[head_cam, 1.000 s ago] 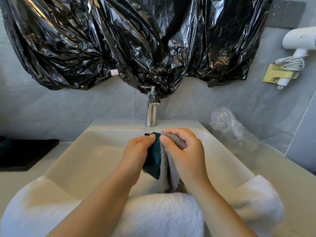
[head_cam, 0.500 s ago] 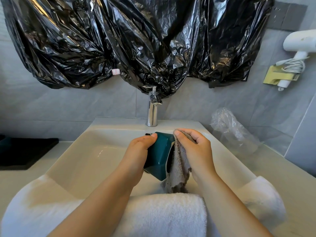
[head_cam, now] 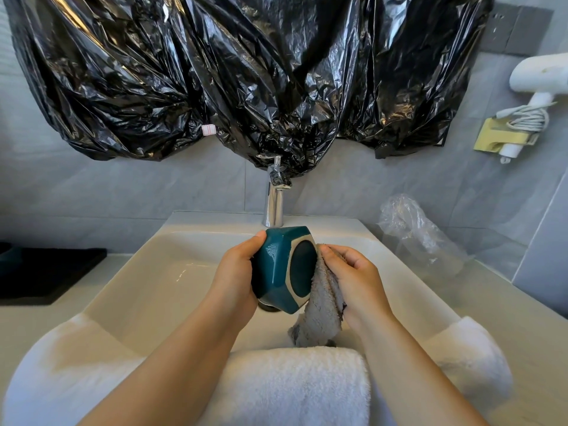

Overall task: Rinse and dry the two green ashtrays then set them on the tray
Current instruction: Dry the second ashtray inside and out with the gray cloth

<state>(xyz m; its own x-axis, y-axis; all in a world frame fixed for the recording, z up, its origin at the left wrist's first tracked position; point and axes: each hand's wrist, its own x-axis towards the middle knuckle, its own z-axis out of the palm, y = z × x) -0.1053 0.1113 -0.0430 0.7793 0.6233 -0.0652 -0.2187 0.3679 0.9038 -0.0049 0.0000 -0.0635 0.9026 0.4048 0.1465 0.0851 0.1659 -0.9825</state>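
L hand (head_cam: 236, 272) gripping green ashtray (head_cam: 275, 265), fingers hidden behind; R hand (head_cam: 353, 279) pinching grey cloth (head_cam: 321, 318); tray (head_cam: 46, 273) cut off

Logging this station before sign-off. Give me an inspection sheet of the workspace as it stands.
Surface: pale counter with white sink; white towel draped over its front edge.
Job's things: green ashtray held over the sink; grey cloth against it; black tray on left counter.
Clutter: clear plastic bag, right counter.
Hands: left hand grips ashtray; right hand holds cloth.
Cables: coiled cord by wall hair dryer.
Surroundings: black plastic sheeting above faucet.
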